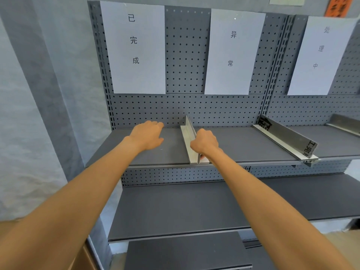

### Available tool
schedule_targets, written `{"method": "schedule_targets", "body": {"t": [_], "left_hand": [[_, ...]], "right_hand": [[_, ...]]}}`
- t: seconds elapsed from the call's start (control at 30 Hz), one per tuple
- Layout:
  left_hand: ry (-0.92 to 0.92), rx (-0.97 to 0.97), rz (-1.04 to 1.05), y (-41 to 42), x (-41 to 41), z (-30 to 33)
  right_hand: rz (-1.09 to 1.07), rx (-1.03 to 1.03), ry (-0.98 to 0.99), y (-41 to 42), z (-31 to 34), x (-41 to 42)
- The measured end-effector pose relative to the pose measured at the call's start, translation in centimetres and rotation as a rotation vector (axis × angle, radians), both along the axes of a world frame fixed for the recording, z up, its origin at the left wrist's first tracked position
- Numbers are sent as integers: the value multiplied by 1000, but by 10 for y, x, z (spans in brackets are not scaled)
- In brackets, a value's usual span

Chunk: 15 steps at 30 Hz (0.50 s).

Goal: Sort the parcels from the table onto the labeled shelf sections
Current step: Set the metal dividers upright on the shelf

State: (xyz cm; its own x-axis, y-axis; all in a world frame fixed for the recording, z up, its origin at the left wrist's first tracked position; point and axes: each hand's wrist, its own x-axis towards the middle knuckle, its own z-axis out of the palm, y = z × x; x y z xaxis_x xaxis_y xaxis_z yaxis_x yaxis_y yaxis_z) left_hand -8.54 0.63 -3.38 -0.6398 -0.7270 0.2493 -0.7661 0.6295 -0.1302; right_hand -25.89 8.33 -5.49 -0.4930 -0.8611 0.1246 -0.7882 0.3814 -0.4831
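Observation:
A grey metal shelf [243, 145] with a pegboard back stands in front of me. Three white paper labels with printed characters hang on the back: the left label [136, 47], the middle label [233, 51] and the right label [319, 55]. A metal divider [188, 136] splits the upper shelf under the left and middle labels. My left hand [149, 136] hovers over the left section with loosely curled fingers and holds nothing. My right hand [204, 142] is curled beside the divider's front end; whether it grips the divider is unclear. No parcel is in view.
A second divider [286, 139] with black printing lies at the right of the upper shelf, and a third [344, 123] sits further right. A lower shelf [185, 207] juts out below. A brown surface edge [85, 258] shows at the bottom left. A grey wall is on the left.

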Motion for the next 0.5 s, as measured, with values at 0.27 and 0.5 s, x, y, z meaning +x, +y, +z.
{"method": "schedule_targets", "body": {"t": [0.27, 0.5], "left_hand": [[-7, 0, 3, 1, -5, -2], [-16, 10, 14, 0, -5, -3]], "right_hand": [[-3, -21, -7, 0, -3, -2], [-2, -8, -21, -2, -3, 0]]}}
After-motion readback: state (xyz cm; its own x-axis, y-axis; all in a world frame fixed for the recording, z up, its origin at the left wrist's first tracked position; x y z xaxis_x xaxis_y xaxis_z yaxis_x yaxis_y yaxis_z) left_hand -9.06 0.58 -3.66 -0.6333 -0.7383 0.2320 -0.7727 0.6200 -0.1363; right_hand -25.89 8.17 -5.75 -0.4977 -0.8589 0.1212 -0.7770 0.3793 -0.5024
